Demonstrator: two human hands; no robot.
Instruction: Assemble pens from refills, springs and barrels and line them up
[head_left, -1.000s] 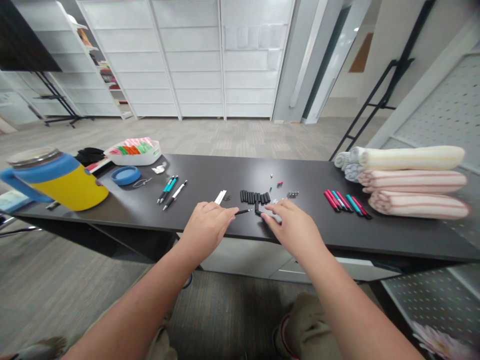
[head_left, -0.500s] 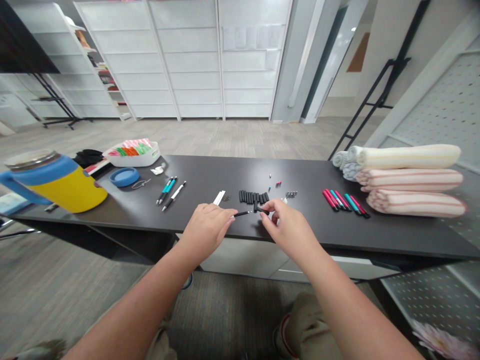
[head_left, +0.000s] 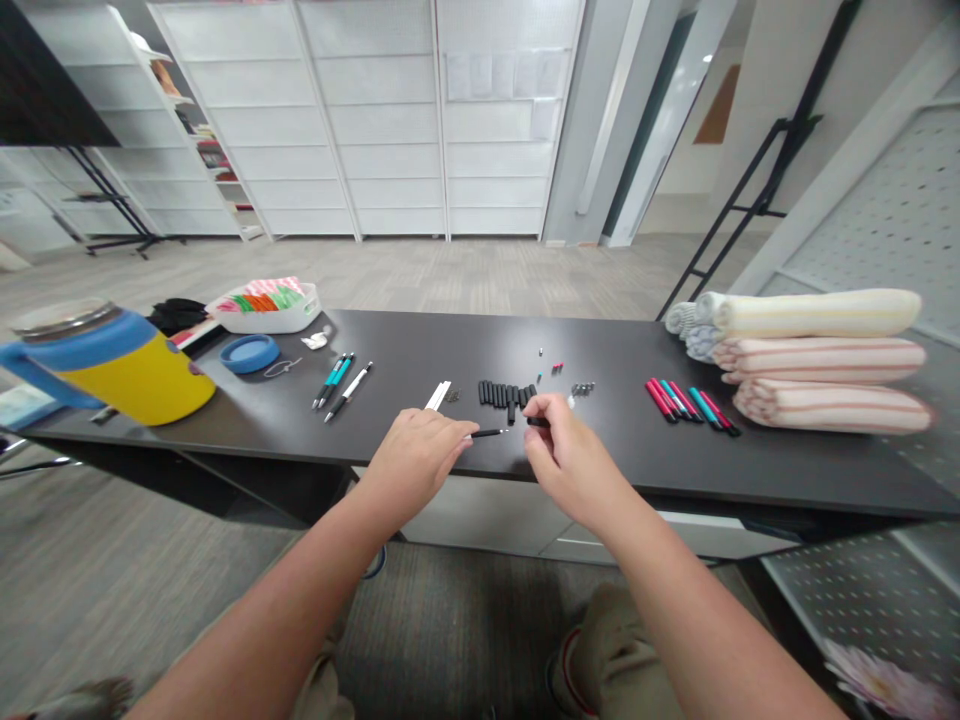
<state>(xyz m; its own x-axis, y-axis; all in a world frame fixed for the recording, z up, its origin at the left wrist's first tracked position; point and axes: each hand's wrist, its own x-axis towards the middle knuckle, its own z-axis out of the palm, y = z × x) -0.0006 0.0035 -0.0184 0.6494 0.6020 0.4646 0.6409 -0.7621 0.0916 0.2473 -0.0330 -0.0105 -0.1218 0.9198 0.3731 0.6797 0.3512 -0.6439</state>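
Observation:
My left hand (head_left: 426, 458) is closed on a thin black pen refill (head_left: 489, 432), its silver tip pointing right. My right hand (head_left: 564, 446) pinches a short black pen grip (head_left: 537, 422), a small gap away from the refill's tip. Just beyond the hands lies a row of black pen grips (head_left: 495, 393), with one grip (head_left: 511, 412) sticking out nearer to me. Several white sticks (head_left: 439, 395) and a cluster of tiny springs (head_left: 453, 396) sit beyond my left hand. Small silver tips (head_left: 583, 389) lie beyond my right hand.
Assembled pens (head_left: 342, 385) lie to the left, and red and teal pen barrels (head_left: 688, 402) to the right. Rolled towels (head_left: 825, 362) are stacked at the right end. A yellow and blue mug (head_left: 127, 365), a blue lid (head_left: 249, 353) and a white basket (head_left: 274, 318) stand at the left.
My right hand has shifted slightly right with the black grip, widening the gap to the refill. The refill's tip has moved slightly right and down.

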